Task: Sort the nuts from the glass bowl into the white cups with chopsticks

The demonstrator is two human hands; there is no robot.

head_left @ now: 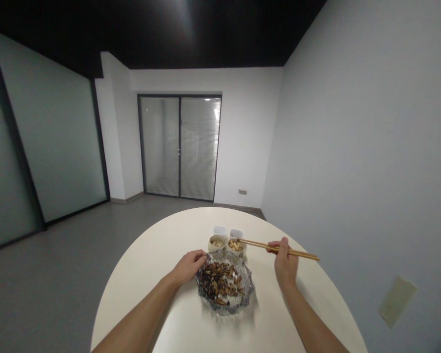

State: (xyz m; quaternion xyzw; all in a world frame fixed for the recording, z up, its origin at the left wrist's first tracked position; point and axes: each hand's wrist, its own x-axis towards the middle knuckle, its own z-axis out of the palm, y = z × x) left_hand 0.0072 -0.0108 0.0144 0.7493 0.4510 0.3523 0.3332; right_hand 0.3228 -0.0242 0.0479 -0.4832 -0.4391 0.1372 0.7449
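My right hand [286,260] is closed around a pair of wooden chopsticks [259,243], held nearly level and pointing left. Their tips are at a small round cup [235,252] with pale tan pieces in it. Whether the tips pinch a piece is too small to tell. My left hand [189,266] grips the upper left rim of a scalloped clear glass bowl [248,282]. Many long brown and blackish pieces [218,280] lie in this bowl, mostly toward its left side. Just left of the first cup stands a second small cup [210,246] with pale contents.
Behind the cups, two small whitish plastic containers [219,229] stand side by side on the round cream table [183,220]. A white wall [345,147] runs close along the right. Glass doors [180,147] with blinds are at the far end, frosted panels [62,142] at left.
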